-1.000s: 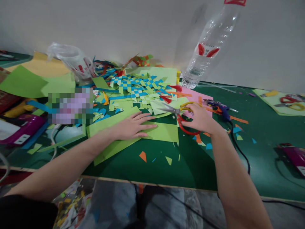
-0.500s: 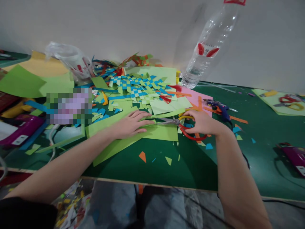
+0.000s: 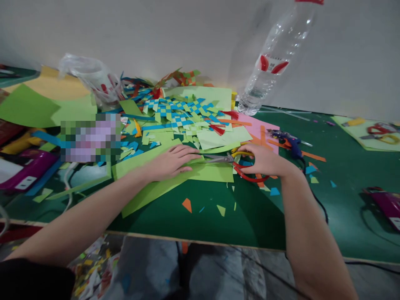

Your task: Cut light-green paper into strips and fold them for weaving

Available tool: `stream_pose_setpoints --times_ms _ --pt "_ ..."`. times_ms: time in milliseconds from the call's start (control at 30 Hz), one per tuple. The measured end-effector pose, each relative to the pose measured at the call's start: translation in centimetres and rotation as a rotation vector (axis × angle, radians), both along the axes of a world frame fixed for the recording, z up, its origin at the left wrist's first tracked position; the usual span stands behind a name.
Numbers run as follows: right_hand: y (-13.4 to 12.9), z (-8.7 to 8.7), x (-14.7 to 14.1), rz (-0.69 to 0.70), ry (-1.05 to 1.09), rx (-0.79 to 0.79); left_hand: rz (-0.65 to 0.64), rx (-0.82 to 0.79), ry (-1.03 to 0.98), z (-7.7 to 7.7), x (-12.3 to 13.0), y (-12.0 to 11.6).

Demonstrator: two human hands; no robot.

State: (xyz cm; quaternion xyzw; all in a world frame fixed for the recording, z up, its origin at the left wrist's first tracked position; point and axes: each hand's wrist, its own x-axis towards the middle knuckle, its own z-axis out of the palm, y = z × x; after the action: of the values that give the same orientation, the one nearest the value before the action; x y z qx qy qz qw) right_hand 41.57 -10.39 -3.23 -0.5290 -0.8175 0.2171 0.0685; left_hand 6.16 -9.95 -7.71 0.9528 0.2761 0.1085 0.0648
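Note:
My left hand (image 3: 173, 161) lies flat on a sheet of light green paper (image 3: 146, 193), fingers stretched to the right. In my right hand (image 3: 261, 158) is a pair of scissors (image 3: 226, 158) with red and yellow handles. Its blades are parted and point left, at the paper beside my left fingertips. A narrow green strip (image 3: 225, 148) runs along the upper blade and is partly hidden by my left fingers. Behind my hands lies a heap of woven blue and green paper pieces (image 3: 179, 112).
A tilted plastic bottle (image 3: 265, 75) stands near the wall. Right of my hand lies a blue glue gun (image 3: 292, 146); farther right are other scissors (image 3: 383, 135). A bagged cup (image 3: 101, 81) stands at back left. Paper scraps (image 3: 187, 204) dot the green table (image 3: 250, 227).
The scissors and my right hand have shifted slightly left along the paper, and the blades reach closer to my left fingers. My left hand stays in place.

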Motion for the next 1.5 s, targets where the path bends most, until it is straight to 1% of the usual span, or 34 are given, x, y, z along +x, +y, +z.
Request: stream_pose_setpoints --times_ms 133,300,467,733,900,1067,1233,1367,1500 --pt "0.0 -0.1 -0.2 0.018 -0.002 -0.021 -0.014 -0.017 0.019 0.0 0.0 0.0" --pt "0.0 -0.2 0.1 -0.01 0.025 -0.028 -0.005 -0.02 0.002 0.0 0.0 0.1" --pt "0.2 -0.4 0.2 0.004 0.01 -0.041 -0.003 -0.018 -0.016 -0.2 0.0 0.1" --pt "-0.1 0.2 -1.2 0.066 0.01 -0.04 -0.031 -0.029 -0.004 -0.2 -0.1 0.2" --pt "0.0 0.0 -0.9 0.043 0.005 -0.043 -0.038 -0.02 -0.005 -0.4 -0.1 0.2" --pt "0.4 -0.6 -0.2 0.078 0.019 -0.004 -0.048 -0.004 0.021 -0.4 -0.1 0.3" --pt "0.5 -0.7 -0.2 0.106 0.016 0.044 -0.036 0.015 0.055 -0.6 -0.1 0.4" --pt "0.5 -0.7 -0.3 0.115 0.01 0.047 -0.034 0.024 0.044 -0.7 -0.1 0.4" --pt "0.5 -0.8 -0.1 0.108 0.012 0.046 -0.035 0.025 0.053 -0.4 0.0 0.3"
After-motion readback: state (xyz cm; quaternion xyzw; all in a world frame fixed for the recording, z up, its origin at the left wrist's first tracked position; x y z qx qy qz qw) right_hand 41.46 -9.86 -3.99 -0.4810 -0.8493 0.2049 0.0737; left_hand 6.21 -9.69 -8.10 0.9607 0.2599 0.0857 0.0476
